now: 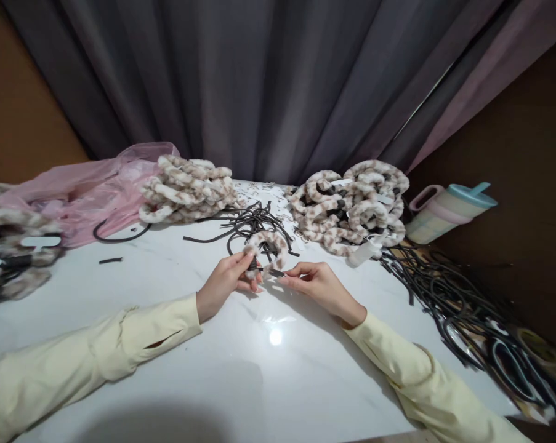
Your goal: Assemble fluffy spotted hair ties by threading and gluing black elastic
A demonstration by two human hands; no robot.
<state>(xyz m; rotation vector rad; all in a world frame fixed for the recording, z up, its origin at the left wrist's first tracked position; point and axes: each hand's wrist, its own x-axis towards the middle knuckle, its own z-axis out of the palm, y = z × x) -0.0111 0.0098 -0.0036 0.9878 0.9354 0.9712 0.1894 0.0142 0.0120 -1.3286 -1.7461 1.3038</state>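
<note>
Between thumb and fingers, my left hand (226, 274) holds a curved, fluffy white-and-brown plush ring (281, 247) near its dark wrapped end. My right hand (318, 286) is closed in a pinch on a short dark strip (276, 273), close to the ring's other end. Whether the strip joins the ring is too small to tell. Just behind the ring lies a loose heap of dark cords (254, 218) on the white marbled table (213, 375).
Piles of similar plush rings stand at back centre (189, 187), back right (351, 203) and left (19, 237). A pink plastic bag (93, 191) lies between. At right are a tumbler (444, 212) and many tangled dark cords (457, 301). A grey curtain (268, 86) hangs behind.
</note>
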